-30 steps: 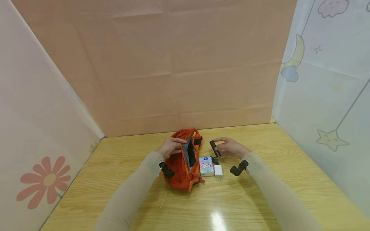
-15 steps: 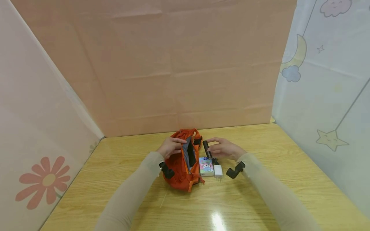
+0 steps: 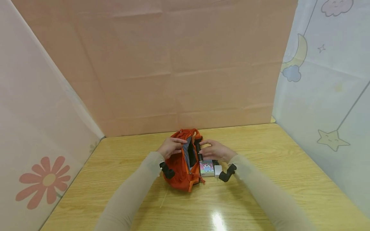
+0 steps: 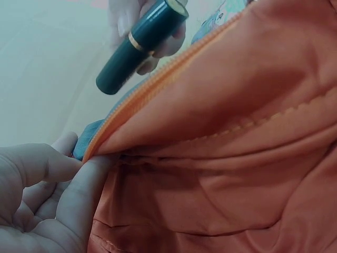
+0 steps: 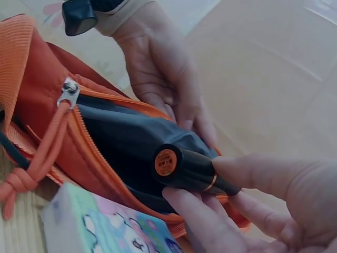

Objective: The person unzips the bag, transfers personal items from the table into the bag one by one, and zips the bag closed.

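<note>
An orange waist bag (image 3: 177, 175) lies on the table with its zipper undone, showing a grey lining (image 5: 137, 126). My left hand (image 3: 168, 148) pinches the edge of its opening between thumb and fingers, as the left wrist view shows. With its thumb and fingertips, my right hand (image 3: 216, 151) holds a black lipstick tube (image 5: 192, 171) with a gold band and a round orange label on its end. In the right wrist view the lipstick overlaps the bag's opening, its labelled end toward the camera. The inside of the bag is dark and mostly hidden.
Beside the bag lies a small cartoon-printed pack (image 3: 206, 168). A white charger plug (image 3: 218, 170) sits to its right, partly covered by the right wrist's camera (image 3: 227, 173). A black cable (image 3: 215, 162) shows behind them. A fabric screen (image 3: 173, 80) stands behind the table.
My right hand has moved left with the lipstick, from right of the small pack to the bag's opening. The left hand has kept its hold on the bag's edge.
</note>
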`<state>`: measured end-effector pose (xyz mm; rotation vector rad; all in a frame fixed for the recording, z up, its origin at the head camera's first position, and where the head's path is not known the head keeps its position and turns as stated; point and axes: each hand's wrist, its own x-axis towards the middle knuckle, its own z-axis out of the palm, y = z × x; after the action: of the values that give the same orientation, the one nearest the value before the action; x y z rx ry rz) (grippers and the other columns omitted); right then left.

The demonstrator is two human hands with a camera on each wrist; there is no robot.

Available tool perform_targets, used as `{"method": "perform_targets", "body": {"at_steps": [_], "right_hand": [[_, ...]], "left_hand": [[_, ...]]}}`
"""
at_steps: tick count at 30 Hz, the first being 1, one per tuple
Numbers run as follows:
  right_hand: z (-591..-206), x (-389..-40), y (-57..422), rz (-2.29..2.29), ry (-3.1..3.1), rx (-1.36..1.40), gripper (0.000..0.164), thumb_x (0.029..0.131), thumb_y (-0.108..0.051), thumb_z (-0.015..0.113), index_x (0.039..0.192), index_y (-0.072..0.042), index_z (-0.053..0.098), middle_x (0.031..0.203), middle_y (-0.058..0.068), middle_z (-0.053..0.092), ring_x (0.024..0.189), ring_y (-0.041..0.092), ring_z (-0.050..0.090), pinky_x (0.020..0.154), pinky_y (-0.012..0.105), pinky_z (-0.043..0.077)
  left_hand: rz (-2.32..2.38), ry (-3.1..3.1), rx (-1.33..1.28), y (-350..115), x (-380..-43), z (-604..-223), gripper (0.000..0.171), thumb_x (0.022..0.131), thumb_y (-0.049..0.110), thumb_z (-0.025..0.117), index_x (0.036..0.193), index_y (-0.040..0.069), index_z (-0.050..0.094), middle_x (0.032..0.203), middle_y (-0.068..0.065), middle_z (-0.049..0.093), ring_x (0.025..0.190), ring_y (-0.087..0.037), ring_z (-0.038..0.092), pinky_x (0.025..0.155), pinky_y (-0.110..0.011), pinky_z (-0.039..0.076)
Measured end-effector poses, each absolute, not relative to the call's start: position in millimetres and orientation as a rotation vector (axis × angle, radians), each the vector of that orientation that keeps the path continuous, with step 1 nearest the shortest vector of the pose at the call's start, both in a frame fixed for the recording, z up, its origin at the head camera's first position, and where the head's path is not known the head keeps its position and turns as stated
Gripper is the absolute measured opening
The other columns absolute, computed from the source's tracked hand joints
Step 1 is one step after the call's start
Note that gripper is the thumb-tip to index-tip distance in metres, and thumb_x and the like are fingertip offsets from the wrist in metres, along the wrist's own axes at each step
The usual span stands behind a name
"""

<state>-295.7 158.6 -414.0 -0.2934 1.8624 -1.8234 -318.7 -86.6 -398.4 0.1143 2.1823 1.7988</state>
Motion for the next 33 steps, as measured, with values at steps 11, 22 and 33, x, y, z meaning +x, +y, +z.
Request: {"method": "perform_targets", "body": {"at_steps": [11, 22, 33], "right_hand": [[-418, -293, 140, -1.816, 1.963, -0.197, 0.05, 0.093, 0.001, 0.056, 0.14, 0.002, 0.037, 0.117, 0.025, 0.062, 0.091, 0.02, 0.066, 0.082, 0.041, 0.055], [-418, -292, 127, -1.797, 2.044, -0.084, 0.048, 0.092, 0.0, 0.059, 0.137, -0.001, 0.041, 0.107, 0.016, 0.069, 0.09, 0.021, 0.067, 0.08, 0.041, 0.056], [-419, -291, 118, -1.773, 2.126, -0.038, 0.05, 0.088, -0.005, 0.068, 0.133, -0.003, 0.046, 0.108, 0.018, 0.065, 0.081, 0.02, 0.066, 0.074, 0.038, 0.057]], "left_hand": [[1.802, 2.185, 0.111, -87, -322, -403, 0.026, 0.093, -0.001, 0.055, 0.113, 0.001, 0.071, 0.114, -0.009, 0.065, 0.083, -0.011, 0.062, 0.072, -0.029, 0.055], [1.805, 2.191, 0.11, -87, -321, -404, 0.026, 0.092, -0.002, 0.055, 0.112, 0.001, 0.072, 0.11, -0.009, 0.066, 0.081, -0.011, 0.062, 0.07, -0.028, 0.055], [1.808, 2.19, 0.1, -87, -322, -405, 0.026, 0.093, -0.002, 0.054, 0.112, 0.001, 0.071, 0.093, -0.002, 0.061, 0.076, -0.012, 0.055, 0.069, -0.029, 0.054]]}}
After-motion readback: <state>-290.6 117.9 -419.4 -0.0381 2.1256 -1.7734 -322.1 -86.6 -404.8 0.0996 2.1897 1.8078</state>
